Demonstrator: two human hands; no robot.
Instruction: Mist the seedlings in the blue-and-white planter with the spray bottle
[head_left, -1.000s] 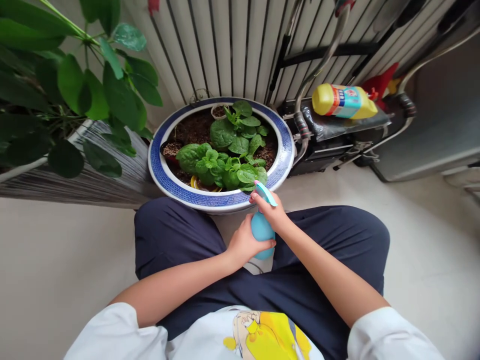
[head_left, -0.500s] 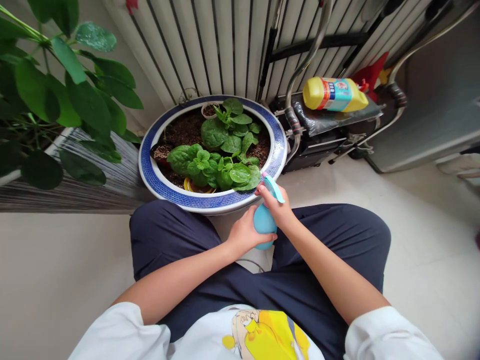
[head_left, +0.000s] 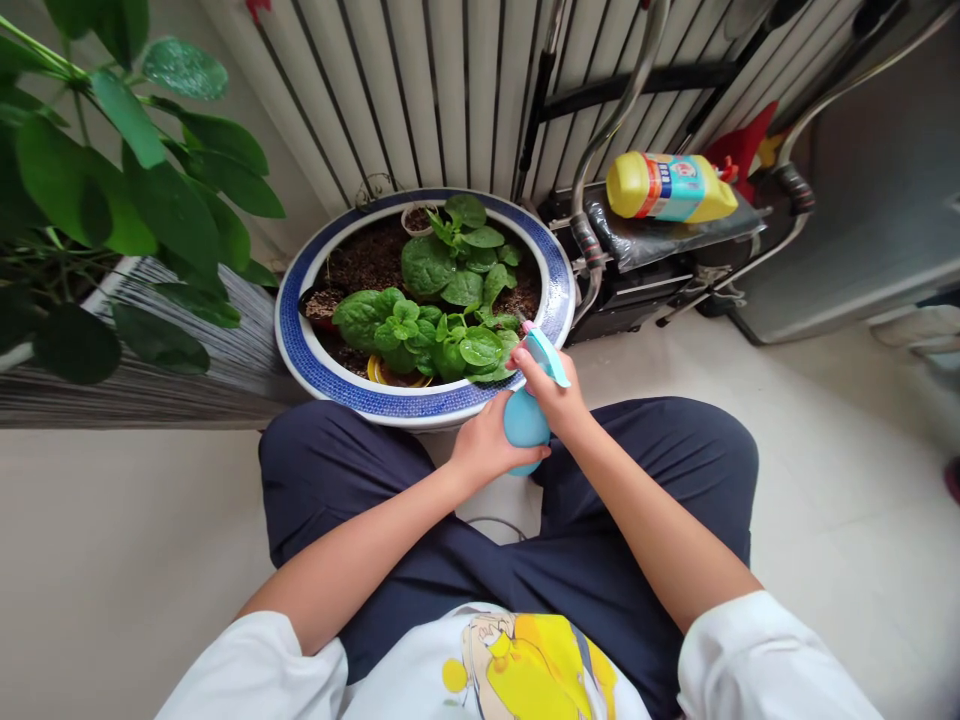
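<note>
The left hand (head_left: 484, 440) curls around the rounded body of the blue spray bottle (head_left: 526, 420), and the right hand (head_left: 552, 392) is wrapped firmly about its top. The bottle is at the near right rim of the round planter (head_left: 335, 383), close beside the green leaves (head_left: 457, 345).

Open air above the planter (head_left: 293, 320), crowded sides
You have room over the near rim (head_left: 412, 403) for your right hand (head_left: 556, 392), with leaves (head_left: 480, 346) just beside the spray bottle (head_left: 526, 420). Overhanging foliage (head_left: 171, 205) bars your left, the metal-framed cart (head_left: 587, 240) and yellow bottle (head_left: 670, 188) your right, the radiator (head_left: 452, 100) the far side.
</note>
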